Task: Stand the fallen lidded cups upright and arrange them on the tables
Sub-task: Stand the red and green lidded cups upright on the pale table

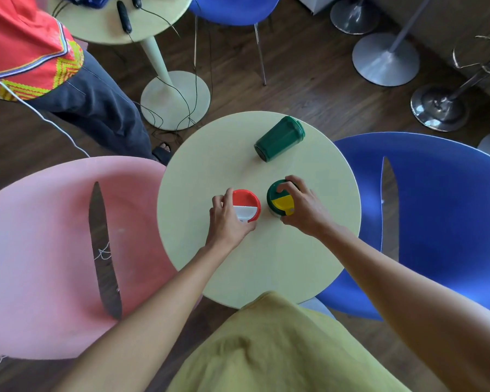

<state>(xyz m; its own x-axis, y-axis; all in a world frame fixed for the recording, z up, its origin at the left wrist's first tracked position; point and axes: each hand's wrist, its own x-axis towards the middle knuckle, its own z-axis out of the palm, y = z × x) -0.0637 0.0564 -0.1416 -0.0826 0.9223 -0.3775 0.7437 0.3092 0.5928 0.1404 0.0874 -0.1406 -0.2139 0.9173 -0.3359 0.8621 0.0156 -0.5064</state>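
Two cups stand upright near the middle of the round pale-yellow table point(266, 267). My left hand point(227, 222) grips the side of the cup with the red-and-white lid point(246, 205). Just to its right, my right hand point(303, 207) wraps around the cup with the green-and-yellow lid point(279, 198). A dark green lidded cup point(279, 138) lies on its side at the far right of the table, its lid pointing away to the right.
A pink chair point(40, 250) sits left of the table and a blue chair point(436, 222) right. A person in a red top and dark trousers point(96, 103) stands at the far left. A second round table point(111, 24) with cables stands behind, chrome stool bases at the far right.
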